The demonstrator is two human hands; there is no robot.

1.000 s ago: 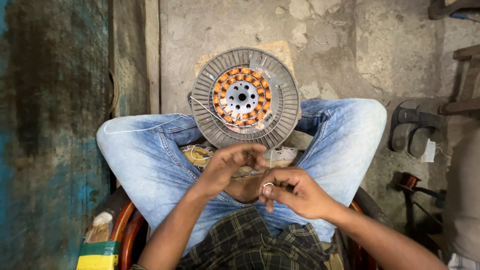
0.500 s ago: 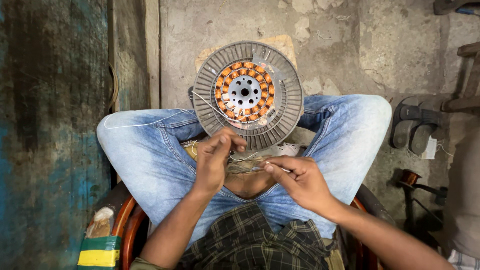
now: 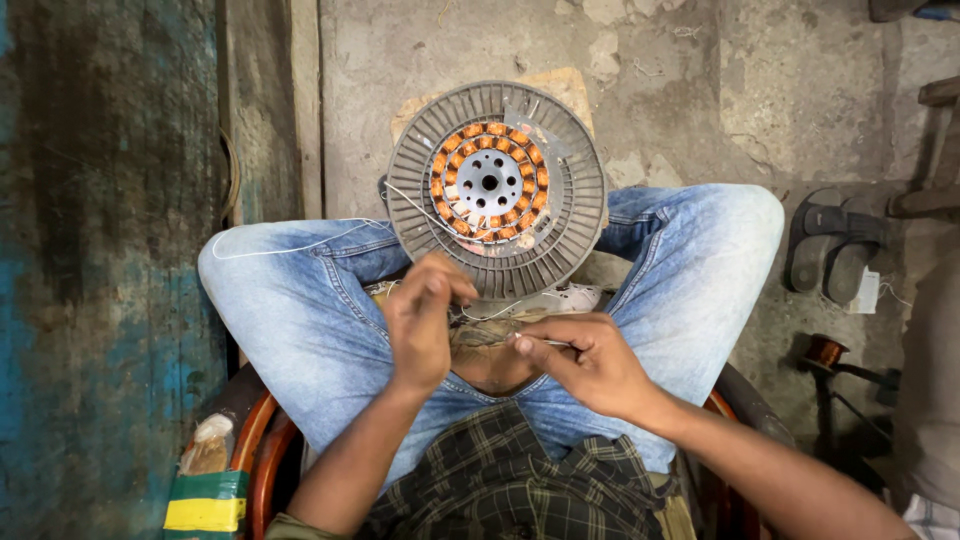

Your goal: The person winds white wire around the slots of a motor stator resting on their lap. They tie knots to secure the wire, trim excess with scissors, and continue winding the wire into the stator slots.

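A round grey motor housing (image 3: 497,189) with a ring of copper windings (image 3: 489,182) rests between my knees on the concrete floor. A thin white wire (image 3: 425,212) runs from the windings down toward my hands. My left hand (image 3: 421,320) is closed just below the housing's near rim, pinching that wire. To its right my right hand (image 3: 583,362) pinches a thin light-coloured piece, a wire end or small sleeve, at its fingertips. Both hands hover over my lap in blue jeans.
A blue-painted wall (image 3: 100,270) stands on the left. Dark sandals (image 3: 835,245) lie on the floor at right, with a small spool of copper wire (image 3: 826,352) near them. The orange rim of my seat (image 3: 262,450) shows below my left thigh.
My left hand has risen toward the housing's rim and closed on the wire. My right hand has drawn slightly rightward, away from the left, so the hands no longer touch.
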